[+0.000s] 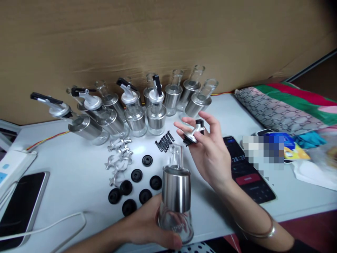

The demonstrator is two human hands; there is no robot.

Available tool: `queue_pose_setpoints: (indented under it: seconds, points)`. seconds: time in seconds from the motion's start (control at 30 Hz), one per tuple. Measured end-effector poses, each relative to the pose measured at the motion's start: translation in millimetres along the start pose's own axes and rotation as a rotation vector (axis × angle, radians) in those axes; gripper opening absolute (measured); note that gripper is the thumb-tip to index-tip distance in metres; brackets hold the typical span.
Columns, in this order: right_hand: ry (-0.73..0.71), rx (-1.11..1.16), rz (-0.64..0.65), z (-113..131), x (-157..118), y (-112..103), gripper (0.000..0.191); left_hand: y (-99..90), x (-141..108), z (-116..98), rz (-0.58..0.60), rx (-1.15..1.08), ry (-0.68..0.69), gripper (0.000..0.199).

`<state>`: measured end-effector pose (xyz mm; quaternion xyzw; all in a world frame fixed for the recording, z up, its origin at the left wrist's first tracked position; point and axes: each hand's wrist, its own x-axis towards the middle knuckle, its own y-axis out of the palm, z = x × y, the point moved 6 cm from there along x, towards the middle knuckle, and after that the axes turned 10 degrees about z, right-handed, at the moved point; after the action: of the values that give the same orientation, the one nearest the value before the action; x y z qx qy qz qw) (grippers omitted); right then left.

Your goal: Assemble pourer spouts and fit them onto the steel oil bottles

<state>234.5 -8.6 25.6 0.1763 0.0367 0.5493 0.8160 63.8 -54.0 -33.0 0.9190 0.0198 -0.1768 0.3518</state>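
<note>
My left hand (150,223) is wrapped round the lower glass part of a bottle (176,189) with a steel sleeve and an uncapped neck. Up and to the right of that neck, my right hand (207,151) holds a silver pourer cap (193,135) with a black lever and a black underside. The cap and the bottle are apart. Left of the bottle lie several black round discs (136,175), with silver metal brackets (119,160) beyond them. Several small black levers (163,141) lie in a row behind the bottle's neck.
Bottles (157,119) stand along a cardboard wall (158,38), some with silver pourer caps. A phone (250,172) lies right, beside a blue and yellow packet (289,146) and a patterned cloth (265,109). At left are another phone (23,203), a white cable and a power strip (15,165).
</note>
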Motion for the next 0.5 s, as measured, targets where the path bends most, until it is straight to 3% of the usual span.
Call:
queue_pose_setpoints:
  seconds: [0.27, 0.5]
  points:
    - [0.001, 0.011, 0.095, 1, -1, 11, 0.019, -0.8, -1, 4, 0.01, 0.034, -0.015, 0.066]
    - [0.061, -0.011, 0.173, -3, -2, 13, 0.023, -4.0, -2, 8, -0.016, 0.116, -0.03, 0.064]
